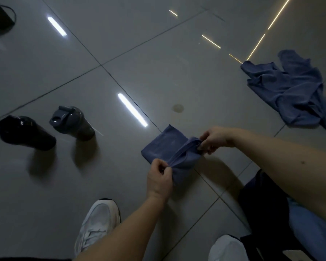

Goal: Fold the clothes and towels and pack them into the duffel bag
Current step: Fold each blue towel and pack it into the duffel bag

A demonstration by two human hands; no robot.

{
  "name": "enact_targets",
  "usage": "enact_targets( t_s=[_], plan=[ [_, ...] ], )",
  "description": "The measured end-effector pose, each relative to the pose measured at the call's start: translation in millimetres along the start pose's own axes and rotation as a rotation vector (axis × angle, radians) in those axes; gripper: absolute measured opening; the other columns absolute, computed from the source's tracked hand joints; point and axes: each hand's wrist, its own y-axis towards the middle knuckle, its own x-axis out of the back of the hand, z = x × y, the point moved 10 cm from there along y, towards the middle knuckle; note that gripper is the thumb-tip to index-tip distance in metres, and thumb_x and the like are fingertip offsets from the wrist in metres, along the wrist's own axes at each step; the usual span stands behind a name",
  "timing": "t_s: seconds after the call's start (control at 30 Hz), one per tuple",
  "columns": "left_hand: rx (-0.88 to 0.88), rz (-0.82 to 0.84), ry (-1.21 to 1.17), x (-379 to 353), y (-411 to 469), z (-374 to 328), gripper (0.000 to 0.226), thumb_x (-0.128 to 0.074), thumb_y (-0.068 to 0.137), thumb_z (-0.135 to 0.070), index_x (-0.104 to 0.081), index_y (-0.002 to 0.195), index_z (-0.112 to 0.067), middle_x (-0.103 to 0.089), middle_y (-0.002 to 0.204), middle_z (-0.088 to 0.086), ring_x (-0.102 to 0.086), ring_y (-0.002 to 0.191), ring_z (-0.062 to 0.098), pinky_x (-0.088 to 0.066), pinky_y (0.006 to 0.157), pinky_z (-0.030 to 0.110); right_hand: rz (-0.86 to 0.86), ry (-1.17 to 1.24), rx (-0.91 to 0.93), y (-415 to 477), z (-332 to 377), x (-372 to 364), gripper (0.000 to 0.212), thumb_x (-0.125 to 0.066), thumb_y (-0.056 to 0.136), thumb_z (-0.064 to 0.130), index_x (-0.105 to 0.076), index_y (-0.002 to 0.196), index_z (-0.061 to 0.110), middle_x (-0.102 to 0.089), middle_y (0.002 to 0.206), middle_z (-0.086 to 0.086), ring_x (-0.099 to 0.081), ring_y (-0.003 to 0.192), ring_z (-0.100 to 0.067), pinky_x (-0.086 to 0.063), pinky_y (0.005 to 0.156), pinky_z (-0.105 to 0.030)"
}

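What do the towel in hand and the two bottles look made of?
Towel: soft matte blue cloth, maybe microfibre; it creases limply.
Black bottle: glossy, probably plastic; bright highlight.
Grey bottle: smooth, likely plastic; duller sheen, moulded flip lid.

Bare tiled floor (177, 76) lies open beyond the half-folded blue towel (164, 144) and between it and the grey shaker bottle (73, 123), which stands near the black shaker bottle (24, 132), well to the left. A crumpled blue towel (294, 93) takes up the far right. A white sneaker (98, 223) sits nearest the person.
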Motion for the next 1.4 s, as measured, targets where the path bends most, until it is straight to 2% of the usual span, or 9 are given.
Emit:
enact_targets(
  t_s=[0.2,0.3,0.43,0.7,0.77,0.9,1.03,1.2,1.4],
  plan=[
    [0.148,-0.209,-0.089,36,40,11,0.011,-0.048,0.096,-0.001,-0.051,0.086,-0.006,-0.05,0.073,0.004,-0.045,0.066,0.013,-0.038,0.047,0.01,-0.251,-0.078,0.158,26,50,9,0.02,-0.072,0.088,0.031,-0.073,0.091,0.012,-0.069,0.084,-0.007,-0.061,0.08,-0.019,-0.046,0.068,-0.03],
    [0.199,-0.213,-0.144,40,56,21,0.009,-0.052,0.098,-0.011,-0.052,0.091,-0.005,-0.052,0.078,0.005,-0.047,0.07,0.015,-0.041,0.052,0.013,-0.324,-0.053,0.189,43,63,3,0.024,-0.066,0.094,0.031,-0.071,0.099,0.008,-0.071,0.095,-0.011,-0.065,0.09,-0.024,-0.048,0.076,-0.034],
    [0.149,-0.212,-0.069,45,72,24,0.025,-0.076,0.083,-0.018,-0.052,0.083,-0.014,-0.058,0.077,0.004,-0.05,0.067,0.014,-0.046,0.064,0.025,-0.427,-0.132,0.195,62,70,-3,0.02,-0.058,0.099,0.036,-0.059,0.09,0.018,-0.066,0.097,-0.011,-0.056,0.086,-0.023,-0.034,0.071,-0.029],
    [0.136,-0.254,0.23,65,86,37,0.02,-0.068,0.091,-0.033,-0.054,0.083,-0.02,-0.063,0.081,0.0,-0.06,0.076,0.021,-0.047,0.067,0.032,-0.593,-0.169,0.12,78,68,-13,0.03,-0.06,0.095,0.042,-0.052,0.08,0.018,-0.06,0.095,-0.014,-0.059,0.094,-0.035,-0.039,0.071,-0.035],
    [0.103,-0.28,0.312,68,89,36,0.018,-0.067,0.091,-0.033,-0.056,0.084,-0.021,-0.062,0.089,0.001,-0.061,0.083,0.023,-0.05,0.073,0.035,-0.675,-0.243,0.121,70,73,-11,0.026,-0.06,0.095,0.04,-0.058,0.094,0.015,-0.06,0.106,-0.014,-0.056,0.103,-0.035,-0.044,0.08,-0.04],
    [-0.104,-0.309,0.54,66,93,14,0.015,-0.067,0.09,-0.032,-0.063,0.096,-0.019,-0.055,0.098,-0.001,-0.05,0.098,0.022,-0.045,0.087,0.039,-0.842,-0.461,0.288,35,94,-34,0.047,-0.055,0.092,0.036,-0.052,0.132,0.012,-0.047,0.141,-0.016,-0.042,0.126,-0.037,-0.038,0.103,-0.048],
    [-0.201,-0.166,0.657,42,100,3,0.033,-0.072,0.083,-0.042,-0.064,0.103,-0.017,-0.06,0.101,0.001,-0.049,0.1,0.022,-0.042,0.087,0.038,-0.797,-0.616,0.359,11,81,-96,0.064,-0.041,0.087,0.045,-0.051,0.142,0.015,-0.034,0.157,-0.019,-0.031,0.142,-0.039,-0.027,0.113,-0.052],
    [-0.156,-0.077,0.813,29,116,-1,0.022,-0.06,0.093,-0.039,-0.064,0.096,-0.017,-0.062,0.106,0.005,-0.049,0.104,0.024,-0.041,0.086,0.037,-0.73,-0.721,0.294,8,60,-121,0.077,-0.047,0.088,0.05,-0.033,0.155,0.014,-0.014,0.164,-0.022,-0.009,0.152,-0.041,-0.012,0.118,-0.055],
    [-0.207,-0.108,0.869,21,128,-27,0.032,-0.054,0.091,-0.049,-0.07,0.1,-0.023,-0.06,0.11,-0.002,-0.048,0.108,0.021,-0.036,0.093,0.037,-0.675,-0.715,0.255,17,57,-122,0.07,-0.036,0.09,0.053,-0.051,0.146,0.014,-0.034,0.158,-0.019,-0.026,0.148,-0.038,-0.015,0.116,-0.053]
  ],
)
